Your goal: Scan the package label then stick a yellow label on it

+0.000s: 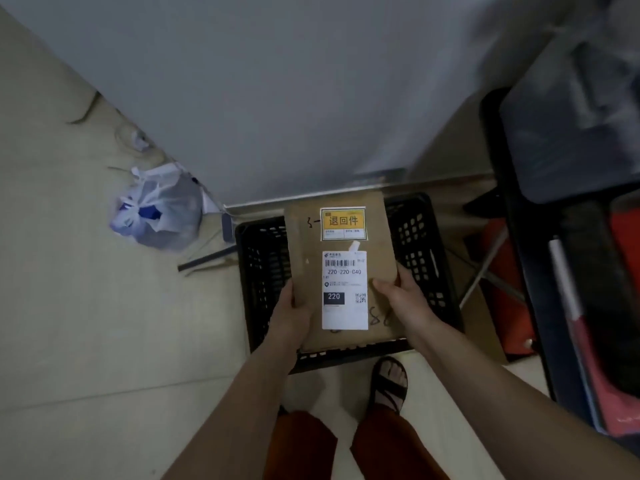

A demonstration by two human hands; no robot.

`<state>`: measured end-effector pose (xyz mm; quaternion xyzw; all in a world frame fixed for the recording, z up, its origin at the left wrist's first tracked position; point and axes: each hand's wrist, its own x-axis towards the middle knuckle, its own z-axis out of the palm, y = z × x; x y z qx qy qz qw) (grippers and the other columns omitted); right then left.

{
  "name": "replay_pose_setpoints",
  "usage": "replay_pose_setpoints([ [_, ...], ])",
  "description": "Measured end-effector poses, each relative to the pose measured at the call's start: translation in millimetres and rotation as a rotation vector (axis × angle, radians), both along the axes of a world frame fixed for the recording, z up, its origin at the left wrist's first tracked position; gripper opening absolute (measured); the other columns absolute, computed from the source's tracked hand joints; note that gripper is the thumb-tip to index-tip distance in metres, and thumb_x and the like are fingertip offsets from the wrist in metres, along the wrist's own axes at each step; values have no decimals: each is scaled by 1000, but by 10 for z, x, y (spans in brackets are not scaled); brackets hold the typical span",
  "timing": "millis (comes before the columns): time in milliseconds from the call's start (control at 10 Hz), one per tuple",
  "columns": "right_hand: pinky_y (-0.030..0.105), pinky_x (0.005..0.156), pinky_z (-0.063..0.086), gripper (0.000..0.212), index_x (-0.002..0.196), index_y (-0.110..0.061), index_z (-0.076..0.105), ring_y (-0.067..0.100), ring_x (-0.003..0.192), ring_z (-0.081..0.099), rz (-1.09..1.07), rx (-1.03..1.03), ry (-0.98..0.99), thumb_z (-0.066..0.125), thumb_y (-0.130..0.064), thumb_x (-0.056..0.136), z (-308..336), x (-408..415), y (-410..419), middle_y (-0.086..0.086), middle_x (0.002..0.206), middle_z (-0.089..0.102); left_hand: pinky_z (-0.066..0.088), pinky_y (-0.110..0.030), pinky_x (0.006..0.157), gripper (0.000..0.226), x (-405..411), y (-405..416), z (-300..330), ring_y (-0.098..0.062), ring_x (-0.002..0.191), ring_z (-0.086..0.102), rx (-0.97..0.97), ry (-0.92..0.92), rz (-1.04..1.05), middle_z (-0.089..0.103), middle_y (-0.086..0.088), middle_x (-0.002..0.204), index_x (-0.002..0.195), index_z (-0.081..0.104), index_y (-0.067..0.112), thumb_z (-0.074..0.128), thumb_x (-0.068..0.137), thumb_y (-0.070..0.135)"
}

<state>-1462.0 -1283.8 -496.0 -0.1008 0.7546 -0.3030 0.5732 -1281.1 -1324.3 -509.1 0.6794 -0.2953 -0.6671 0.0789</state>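
A flat brown cardboard package (304, 251) is held level over a black crate. A white shipping label (344, 289) with a barcode and "220" lies on its near half. Stuck above that, on the far half, is a yellow label (343, 222) with red characters. My left hand (294, 310) grips the package's left edge. On the right edge sits my right hand (398, 299), thumb on top. No scanner is in view.
The black perforated plastic crate (263, 271) sits on the pale tiled floor below the package. A tied plastic bag (159, 209) lies to the left by a grey wall. A dark rack (554, 237) with red items stands at the right. My sandalled foot (389, 381) is near the crate.
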Motion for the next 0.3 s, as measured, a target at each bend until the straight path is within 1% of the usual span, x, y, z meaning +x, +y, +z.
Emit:
replay_pose_setpoints([
  [100, 37, 100, 44, 58, 134, -34, 44, 16, 114, 53, 13, 17, 31, 66, -30, 80, -340, 39, 26, -6, 127, 55, 47, -30, 92, 63, -34, 44, -312, -22, 120, 54, 3, -57, -31, 50, 1, 140, 148, 27, 28, 50, 93, 6],
  [200, 36, 106, 37, 68, 137, -33, 42, 19, 128, 45, 45, 83, 18, 71, -33, 76, -446, 108, 76, -4, 138, 46, 39, -27, 93, 65, 8, 67, -357, -20, 119, 51, -30, -180, -55, 51, 1, 138, 149, 24, 26, 55, 93, 11],
  [300, 32, 106, 34, 54, 138, -37, 38, 20, 131, 40, 129, 86, -20, 61, -23, 90, -248, 183, 124, -1, 146, 38, 40, -28, 92, 66, 84, 120, -165, -23, 119, 51, -36, -231, -83, 48, -4, 142, 151, 18, 26, 52, 95, 12],
])
